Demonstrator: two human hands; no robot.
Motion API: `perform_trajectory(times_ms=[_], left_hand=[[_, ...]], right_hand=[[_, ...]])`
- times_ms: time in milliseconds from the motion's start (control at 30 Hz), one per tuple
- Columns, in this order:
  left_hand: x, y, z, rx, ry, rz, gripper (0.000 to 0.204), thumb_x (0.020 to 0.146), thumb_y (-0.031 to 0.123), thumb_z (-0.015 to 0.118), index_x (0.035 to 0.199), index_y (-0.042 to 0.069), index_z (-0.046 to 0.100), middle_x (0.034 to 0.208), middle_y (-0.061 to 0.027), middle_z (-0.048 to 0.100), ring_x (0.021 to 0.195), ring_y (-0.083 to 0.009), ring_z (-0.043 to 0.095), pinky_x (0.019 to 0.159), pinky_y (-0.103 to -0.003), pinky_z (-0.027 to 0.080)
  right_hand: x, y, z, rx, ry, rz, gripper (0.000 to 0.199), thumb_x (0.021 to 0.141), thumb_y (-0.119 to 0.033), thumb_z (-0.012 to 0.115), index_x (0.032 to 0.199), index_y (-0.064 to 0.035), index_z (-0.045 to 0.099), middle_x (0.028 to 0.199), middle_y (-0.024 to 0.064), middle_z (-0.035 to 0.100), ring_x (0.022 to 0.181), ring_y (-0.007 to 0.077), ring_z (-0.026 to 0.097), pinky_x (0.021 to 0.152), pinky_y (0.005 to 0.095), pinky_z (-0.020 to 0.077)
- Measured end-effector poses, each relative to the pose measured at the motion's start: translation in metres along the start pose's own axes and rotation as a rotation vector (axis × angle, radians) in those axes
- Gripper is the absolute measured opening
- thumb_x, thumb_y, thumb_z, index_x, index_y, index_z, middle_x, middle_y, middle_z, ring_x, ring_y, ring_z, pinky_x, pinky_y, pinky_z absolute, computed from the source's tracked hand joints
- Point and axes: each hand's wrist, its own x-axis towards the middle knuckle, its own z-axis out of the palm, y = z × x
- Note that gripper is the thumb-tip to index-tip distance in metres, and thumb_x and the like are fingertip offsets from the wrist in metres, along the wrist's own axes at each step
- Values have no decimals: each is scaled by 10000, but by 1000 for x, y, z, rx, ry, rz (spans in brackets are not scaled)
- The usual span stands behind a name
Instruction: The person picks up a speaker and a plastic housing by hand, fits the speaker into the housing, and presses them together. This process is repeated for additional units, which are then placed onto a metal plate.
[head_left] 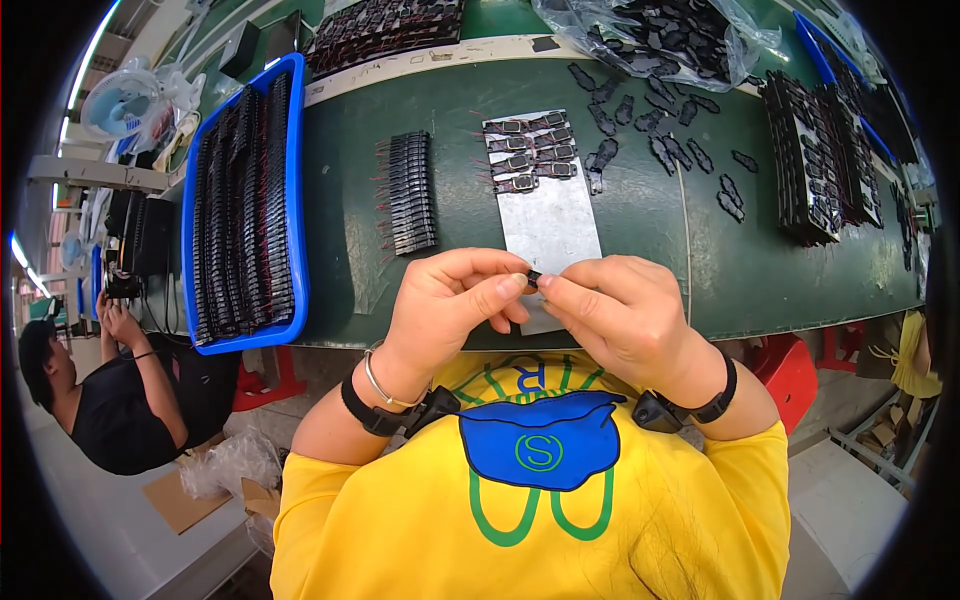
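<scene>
My left hand [462,292] and my right hand [622,303] meet over the near end of a grey metal plate [552,228]. Pinched between their fingertips is a small black part [533,277], mostly covered by the fingers. On the plate's far half lie two columns of small black modules [515,163] with metal-framed rectangular faces and thin red wires; they look like little speakers. Left of the plate, a tight row of similar black parts [410,195] with red wires stands on the green table [470,230]. Loose black plastic frames [665,150] are scattered beyond the plate to the right.
A blue tray [301,190] packed with wired black parts stands at the left. Stacked plates of modules [805,165] rise at the right. A clear bag [745,45] of black frames lies at the back. Another person [120,410] sits beyond the left table end.
</scene>
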Motion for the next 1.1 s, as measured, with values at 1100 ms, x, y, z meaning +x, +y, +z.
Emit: perform_trajectory(times_ms=[1100], left_hand=[[-7, 3, -6, -1, -89, -101, 111, 894, 88, 631, 918, -18, 651, 756, -96, 675, 590, -91, 610, 551, -205, 507]], right_hand=[[48, 108, -46, -405, -361, -113, 217, 754, -43, 675, 970, -44, 648, 875, 91, 635, 799, 303, 625, 714, 363, 513]])
